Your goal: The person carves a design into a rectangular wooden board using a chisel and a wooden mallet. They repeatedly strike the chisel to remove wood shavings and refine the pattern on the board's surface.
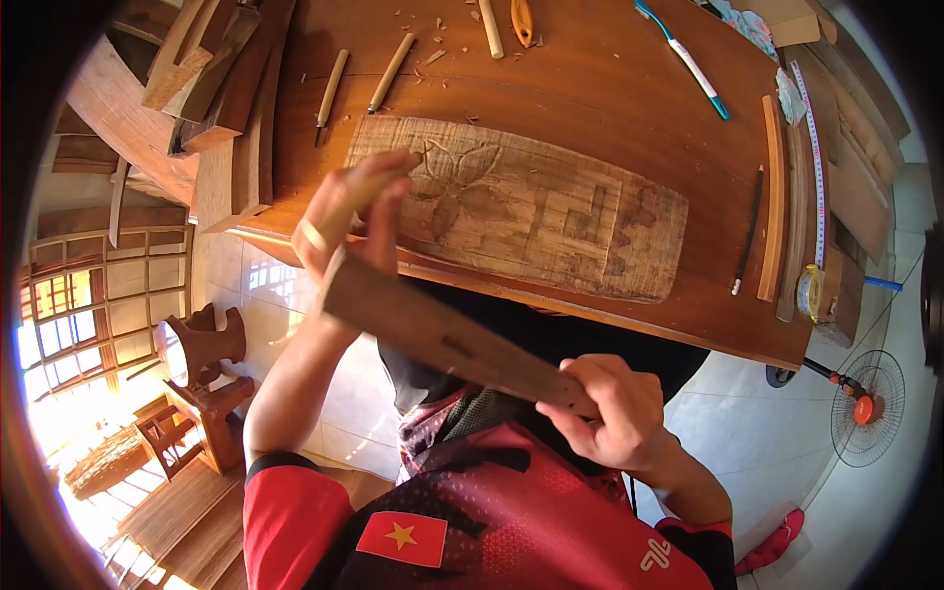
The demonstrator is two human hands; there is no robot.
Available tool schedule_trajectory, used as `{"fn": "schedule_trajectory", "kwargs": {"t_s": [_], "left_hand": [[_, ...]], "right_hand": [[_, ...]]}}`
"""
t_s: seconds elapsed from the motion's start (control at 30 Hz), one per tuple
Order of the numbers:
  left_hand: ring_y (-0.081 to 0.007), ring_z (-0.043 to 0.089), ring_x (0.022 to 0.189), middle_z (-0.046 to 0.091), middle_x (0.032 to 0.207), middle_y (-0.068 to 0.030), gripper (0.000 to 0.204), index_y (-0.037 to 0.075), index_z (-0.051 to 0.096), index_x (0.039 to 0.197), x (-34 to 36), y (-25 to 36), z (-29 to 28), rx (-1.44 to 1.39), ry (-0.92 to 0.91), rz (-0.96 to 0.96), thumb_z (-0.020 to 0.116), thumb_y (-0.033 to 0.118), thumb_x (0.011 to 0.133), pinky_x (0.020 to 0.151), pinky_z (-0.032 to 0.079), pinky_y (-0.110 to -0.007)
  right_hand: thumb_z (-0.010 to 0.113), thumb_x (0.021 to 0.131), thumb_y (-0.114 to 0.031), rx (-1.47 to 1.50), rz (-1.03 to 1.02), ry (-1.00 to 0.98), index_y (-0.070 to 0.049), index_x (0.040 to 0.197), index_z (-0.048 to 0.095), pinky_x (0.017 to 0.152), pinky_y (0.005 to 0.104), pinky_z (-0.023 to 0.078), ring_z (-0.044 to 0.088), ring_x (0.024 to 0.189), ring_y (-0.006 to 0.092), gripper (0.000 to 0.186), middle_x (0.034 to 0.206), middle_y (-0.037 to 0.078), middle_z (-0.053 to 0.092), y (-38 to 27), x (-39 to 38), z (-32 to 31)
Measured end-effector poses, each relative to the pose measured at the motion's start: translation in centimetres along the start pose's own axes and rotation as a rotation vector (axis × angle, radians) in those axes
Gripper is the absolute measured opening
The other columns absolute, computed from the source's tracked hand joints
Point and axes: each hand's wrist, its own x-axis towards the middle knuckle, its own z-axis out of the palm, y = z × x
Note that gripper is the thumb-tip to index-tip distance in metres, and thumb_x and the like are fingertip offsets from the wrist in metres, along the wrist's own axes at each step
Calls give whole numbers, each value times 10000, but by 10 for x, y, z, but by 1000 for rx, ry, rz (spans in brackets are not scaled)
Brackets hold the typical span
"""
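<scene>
A carved wooden board [551, 211] with a flower and raised shapes lies along the table's near edge. Over its left end is my left hand [349, 211], fingers closed round what looks like a light-handled carving chisel, mostly hidden and blurred. My right hand [615, 408] grips the narrow end of a dark wooden mallet [442, 334], a flat, tapering club. Its wide end slants up to just below my left hand and covers part of that wrist. Two more chisels [391, 74] with pale handles lie beyond the board, among wood chips.
On the brown table [590, 108] are a toothbrush [688, 69], a black pencil [749, 231], a wood strip [774, 197] and a tape measure [814, 157]. Stacked planks [231, 118] stand at the left. A fan [867, 408] is at the right.
</scene>
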Motion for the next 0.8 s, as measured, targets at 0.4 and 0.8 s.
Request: {"fn": "schedule_trajectory", "kwargs": {"t_s": [0.4,0.8], "left_hand": [[-55,685,680,763,789,-48,156,25,746,1056,14,6,-2,-249,-208,-302,708,158,985,582,509,-229],[-114,725,752,760,843,-81,154,-10,742,1056,11,6,-1,-199,-197,-225,714,118,975,627,529,-231]], "right_hand": [[764,902,-203,-60,441,161,14,1020,599,598,272,428,534,647,176,297,799,74,585,21,-4,-34],[705,963,-288,-39,431,285,55,1123,586,613,255,407,530,692,109,397,806,38,580,33,-3,-47]]}}
